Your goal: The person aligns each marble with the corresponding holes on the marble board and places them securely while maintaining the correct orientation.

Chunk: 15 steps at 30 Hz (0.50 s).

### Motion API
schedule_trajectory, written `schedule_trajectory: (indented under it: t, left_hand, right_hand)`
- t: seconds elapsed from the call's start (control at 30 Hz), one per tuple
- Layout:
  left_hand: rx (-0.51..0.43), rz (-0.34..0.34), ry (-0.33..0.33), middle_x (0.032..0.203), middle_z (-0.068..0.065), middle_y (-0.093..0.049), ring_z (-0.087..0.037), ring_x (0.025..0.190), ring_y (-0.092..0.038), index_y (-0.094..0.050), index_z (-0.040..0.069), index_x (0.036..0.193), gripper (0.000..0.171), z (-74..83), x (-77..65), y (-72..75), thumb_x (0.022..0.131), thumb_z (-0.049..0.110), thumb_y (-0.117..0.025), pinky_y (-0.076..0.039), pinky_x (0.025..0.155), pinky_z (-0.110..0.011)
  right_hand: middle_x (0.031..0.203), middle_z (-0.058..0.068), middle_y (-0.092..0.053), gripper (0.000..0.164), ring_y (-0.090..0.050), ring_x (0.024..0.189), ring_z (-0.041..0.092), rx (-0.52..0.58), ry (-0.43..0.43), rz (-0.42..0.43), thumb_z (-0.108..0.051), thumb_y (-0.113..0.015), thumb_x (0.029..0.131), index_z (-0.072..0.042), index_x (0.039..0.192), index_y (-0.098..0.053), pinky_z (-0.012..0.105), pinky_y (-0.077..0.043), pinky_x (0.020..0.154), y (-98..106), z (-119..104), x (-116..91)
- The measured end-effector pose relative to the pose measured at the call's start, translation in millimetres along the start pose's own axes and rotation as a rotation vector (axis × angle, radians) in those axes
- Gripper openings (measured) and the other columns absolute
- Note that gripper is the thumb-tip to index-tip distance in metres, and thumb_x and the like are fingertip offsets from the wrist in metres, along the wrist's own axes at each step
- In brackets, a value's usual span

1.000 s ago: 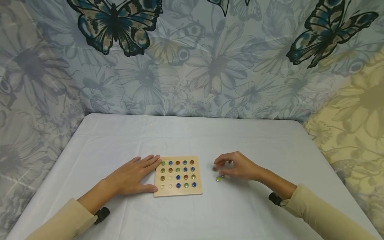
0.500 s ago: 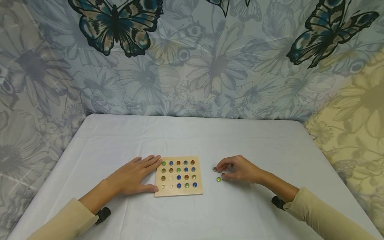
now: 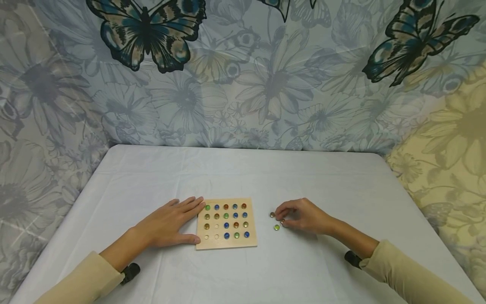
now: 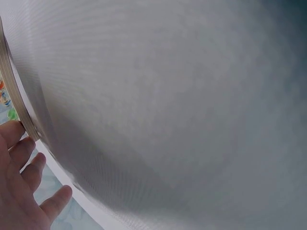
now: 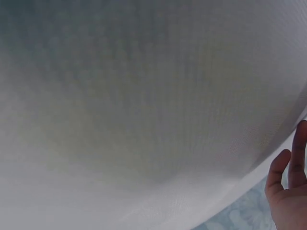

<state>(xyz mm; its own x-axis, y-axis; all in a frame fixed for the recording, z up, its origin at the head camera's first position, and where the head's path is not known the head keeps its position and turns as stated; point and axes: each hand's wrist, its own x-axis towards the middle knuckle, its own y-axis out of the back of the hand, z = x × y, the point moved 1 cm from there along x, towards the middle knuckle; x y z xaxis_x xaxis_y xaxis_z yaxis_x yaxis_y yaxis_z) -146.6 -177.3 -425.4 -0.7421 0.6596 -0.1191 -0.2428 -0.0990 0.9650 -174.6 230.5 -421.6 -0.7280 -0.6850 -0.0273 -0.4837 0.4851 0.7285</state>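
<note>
A square wooden board (image 3: 228, 242) lies on the white table, with rows of blue, green, amber and yellowish marbles in its hollows. Three hollows near its lower left corner hold none. My left hand (image 3: 171, 223) rests along the board's left edge, fingers spread and straight, the thumb at the lower corner. To the right of the board, my right hand (image 3: 305, 216) pinches a brownish marble (image 3: 282, 221) between thumb and fingertips, low at the tabletop. Beside those fingertips lie another brownish marble (image 3: 272, 214) and a yellow-green marble (image 3: 276, 227).
White cloth covers the table (image 3: 243, 173). Behind it hangs a fabric backdrop (image 3: 273, 93) printed with flowers and butterflies. The wrist views show mostly blurred cloth, with the left fingers (image 4: 32, 176) and right fingers (image 5: 277, 172) at the edges.
My right hand has drawn slightly right and down, and its fingertips have closed round a brownish marble. The left hand stays on the board.
</note>
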Motion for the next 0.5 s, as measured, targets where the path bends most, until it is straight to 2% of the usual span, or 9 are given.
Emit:
schedule_trajectory:
  t: [0.5]
  left_hand:
    - [-0.001,-0.004,0.003,0.162,-0.004,-0.028,-0.029,0.148,-0.028,-0.031,0.014,0.158,0.098,0.0,0.6,-0.2,0.087,0.08,-0.044,-0.028,0.113,-0.06]
  right_hand:
    - [0.099,-0.009,-0.074,0.027,-0.068,0.093,0.006,-0.027,0.002,-0.005,-0.005,-0.077,0.086,-0.011,0.112,-0.071,0.032,-0.053,0.082,2.6,-4.9,4.4]
